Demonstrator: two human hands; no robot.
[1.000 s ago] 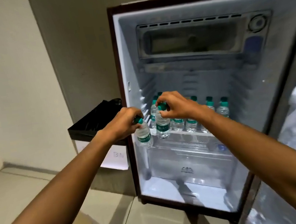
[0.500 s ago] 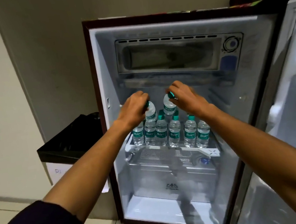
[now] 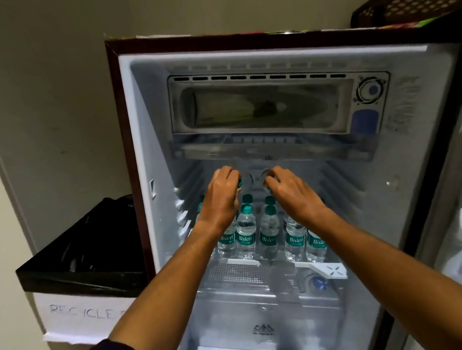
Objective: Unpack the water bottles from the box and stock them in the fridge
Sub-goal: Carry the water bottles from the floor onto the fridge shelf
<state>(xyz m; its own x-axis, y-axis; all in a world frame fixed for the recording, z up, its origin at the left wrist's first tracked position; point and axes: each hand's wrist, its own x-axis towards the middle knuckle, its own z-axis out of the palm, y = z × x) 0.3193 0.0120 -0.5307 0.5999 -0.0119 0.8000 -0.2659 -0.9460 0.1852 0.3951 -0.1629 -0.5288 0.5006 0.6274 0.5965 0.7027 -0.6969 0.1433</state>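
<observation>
Fridge shelf: seven-odd bottles | left hand, right hand each grip one

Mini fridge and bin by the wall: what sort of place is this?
Probably an office pantry or hotel room. A small maroon-edged fridge holds green-capped Bisleri water bottles, beside a black-lined bin hand-labelled "RECYCLE".

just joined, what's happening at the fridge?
A person is stocking a small open fridge with Bisleri water bottles. Each hand grips one bottle by its green-capped end, tipped with its base toward the back: the left hand holds the left bottle, the right hand the right bottle, both held above the upright bottles standing in rows on the shelf. Neither held bottle is set down yet. A black-lined recycle bin stands left of the fridge.
</observation>
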